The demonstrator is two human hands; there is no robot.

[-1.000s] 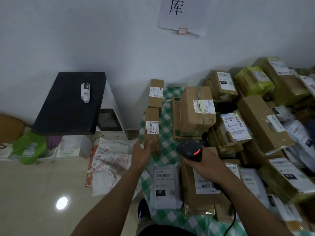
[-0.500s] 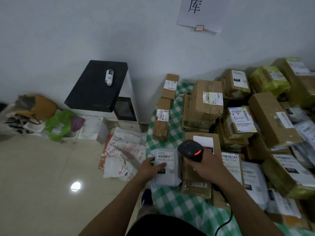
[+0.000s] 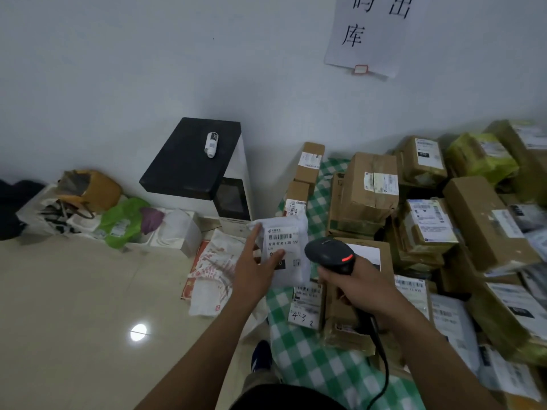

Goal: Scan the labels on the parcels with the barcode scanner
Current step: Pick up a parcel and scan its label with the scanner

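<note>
A soft white plastic mailer (image 3: 291, 272), barcode label (image 3: 281, 238) facing up, is held above the green-checked tablecloth (image 3: 309, 369) at its left edge by the left hand (image 3: 255, 272), thumb on the label. Beside it, the right hand (image 3: 362, 290) grips a black corded barcode scanner (image 3: 328, 253).

**A:** What surfaces do we have in front of us?

**B:** We have a white pouch (image 3: 293, 247) of soft, creased plastic film with a matt paper label. Beside it is a scanner (image 3: 327, 253) in black plastic with a faint sheen.

**A:** And around them?

**B:** We see brown cardboard boxes (image 3: 355, 196), matt and rough, some bound in shiny tape, lying on a green-and-white checked cloth (image 3: 310, 368). The tiled floor (image 3: 74, 291) is smooth and glossy, with a bright glare spot. The painted wall (image 3: 148, 69) is matt, its sign (image 3: 373, 31) is plain paper, and the cabinet top (image 3: 192, 164) is matt black.
</note>
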